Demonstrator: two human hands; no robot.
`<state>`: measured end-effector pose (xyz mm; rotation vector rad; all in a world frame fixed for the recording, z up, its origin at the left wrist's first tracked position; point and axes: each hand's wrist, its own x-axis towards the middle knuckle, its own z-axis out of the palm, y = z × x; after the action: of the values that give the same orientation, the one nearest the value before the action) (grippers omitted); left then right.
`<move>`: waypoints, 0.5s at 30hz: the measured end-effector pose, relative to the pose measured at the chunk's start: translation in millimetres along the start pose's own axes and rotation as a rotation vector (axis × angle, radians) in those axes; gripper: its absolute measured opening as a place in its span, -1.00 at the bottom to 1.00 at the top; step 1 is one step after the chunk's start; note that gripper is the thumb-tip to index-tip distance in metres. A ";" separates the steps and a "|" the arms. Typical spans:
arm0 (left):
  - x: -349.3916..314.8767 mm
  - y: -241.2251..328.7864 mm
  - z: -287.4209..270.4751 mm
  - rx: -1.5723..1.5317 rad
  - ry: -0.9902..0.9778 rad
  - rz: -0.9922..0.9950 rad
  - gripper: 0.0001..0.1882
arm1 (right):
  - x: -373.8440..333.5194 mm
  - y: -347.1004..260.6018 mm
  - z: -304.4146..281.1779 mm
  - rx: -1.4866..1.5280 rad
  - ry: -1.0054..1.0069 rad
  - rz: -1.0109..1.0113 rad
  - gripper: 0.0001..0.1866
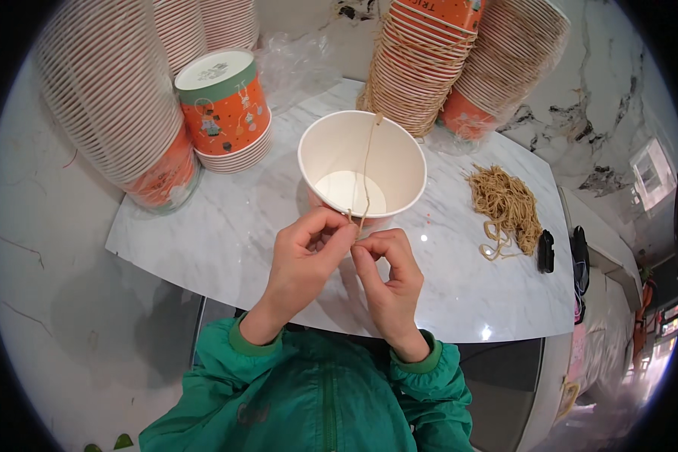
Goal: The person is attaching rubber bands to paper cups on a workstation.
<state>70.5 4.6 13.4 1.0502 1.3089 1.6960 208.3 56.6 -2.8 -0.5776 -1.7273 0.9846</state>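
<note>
A shop-like packing spot: tall stacks of orange paper cups (pixel 422 68) crowd a marble table (pixel 226 226) against marble walls (pixel 595 105).

White paper cup (pixel 361 162), plain inside, on a white counter (pixel 226 226) veined with grey. Tan string (pixel 366 169) crosses it, with a tan string bundle (pixel 506 207) alongside. Orange cup stacks (pixel 226 113) carry green bands and little drawings. Green jacket sleeves (pixel 226 377) below.

white marble table (pixel 226 233), marble wall (pixel 580 113) behind, pale floor (pixel 68 331).
</note>
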 end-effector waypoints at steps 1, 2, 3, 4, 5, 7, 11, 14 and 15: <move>-0.8 -1.7 0.4 -0.039 0.039 0.006 -0.92 | 0.1 -0.2 0.1 -0.010 -0.001 -0.002 -0.89; -1.6 -2.6 0.7 -0.078 0.079 0.012 -0.92 | 0.4 -0.2 0.6 -0.011 0.001 -0.002 -0.89; -2.8 -1.7 0.5 -0.078 0.078 0.012 -0.92 | 0.8 -0.3 1.4 0.002 -0.002 0.002 -0.89; -4.1 0.2 0.3 -0.132 0.101 -0.021 -0.93 | 1.3 -0.5 1.7 0.013 -0.005 0.006 -0.90; -4.7 1.3 0.1 -0.186 0.125 -0.053 -0.93 | 1.8 -1.0 1.9 0.012 -0.003 0.006 -0.90; -4.6 0.1 -1.0 -0.196 0.136 -0.045 -0.93 | 2.9 -2.8 2.9 0.016 -0.009 0.014 -0.90; -3.4 -1.3 -2.9 -0.213 0.146 -0.047 -0.93 | 4.1 -3.8 5.6 0.011 -0.012 0.014 -0.90; -2.7 -0.9 -2.6 -0.222 0.180 -0.036 -0.94 | 4.3 -4.1 8.1 0.019 -0.012 0.016 -0.90; -2.9 0.1 -3.1 -0.223 0.181 -0.035 -0.94 | 4.5 -4.3 8.9 0.020 -0.012 0.016 -0.91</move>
<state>68.8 0.8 12.6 0.7560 1.2068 1.8957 198.7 54.6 1.9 -0.5742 -1.7244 1.0175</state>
